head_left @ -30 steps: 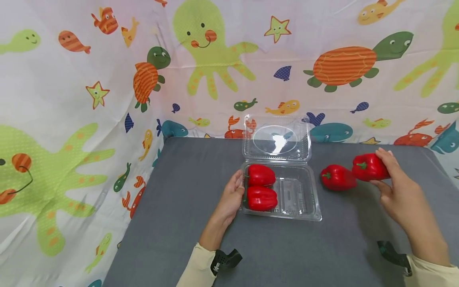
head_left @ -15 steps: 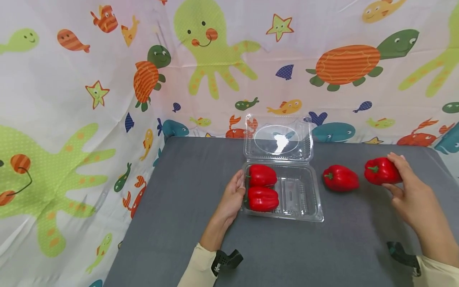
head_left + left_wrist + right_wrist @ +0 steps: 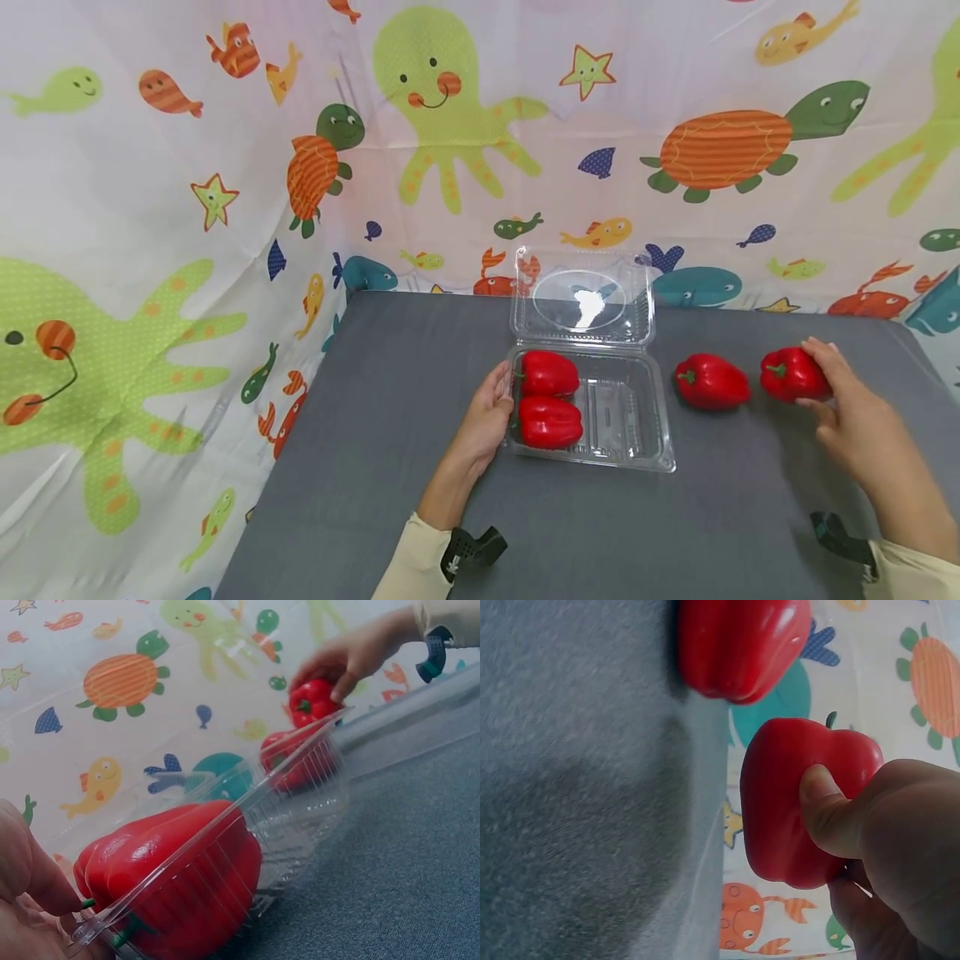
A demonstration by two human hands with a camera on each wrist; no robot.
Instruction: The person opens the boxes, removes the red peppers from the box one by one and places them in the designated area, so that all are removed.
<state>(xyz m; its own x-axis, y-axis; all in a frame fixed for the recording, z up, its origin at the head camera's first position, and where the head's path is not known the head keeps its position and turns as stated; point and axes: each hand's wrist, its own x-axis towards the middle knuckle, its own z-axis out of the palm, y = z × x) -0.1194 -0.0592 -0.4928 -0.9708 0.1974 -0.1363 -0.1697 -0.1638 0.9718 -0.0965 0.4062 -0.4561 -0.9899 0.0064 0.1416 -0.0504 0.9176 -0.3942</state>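
A clear plastic clamshell container (image 3: 630, 417) lies on the grey table with its lid (image 3: 581, 296) up at the back. Two red bell peppers, a rear one (image 3: 549, 373) and a front one (image 3: 551, 422), lie in its left half, stems toward the left. My left hand (image 3: 480, 425) grips the container's left edge, thumb on top. Over to the right, my right hand (image 3: 862, 425) holds another red bell pepper (image 3: 780, 802) between thumb and fingers, its green stem toward the left in the head view. Between it and the container, one more red bell pepper (image 3: 712, 383) rests on the table.
Behind and to the left hangs a white cloth (image 3: 465, 83) printed with sea animals, meeting the edges of the grey table (image 3: 375, 467). Dark straps with cameras sit on both wrists, the left strap (image 3: 472, 550) just below the container.
My right hand has carried its pepper rightward, away from the pepper on the table, then slightly lower. My left hand has stayed on the container's edge.
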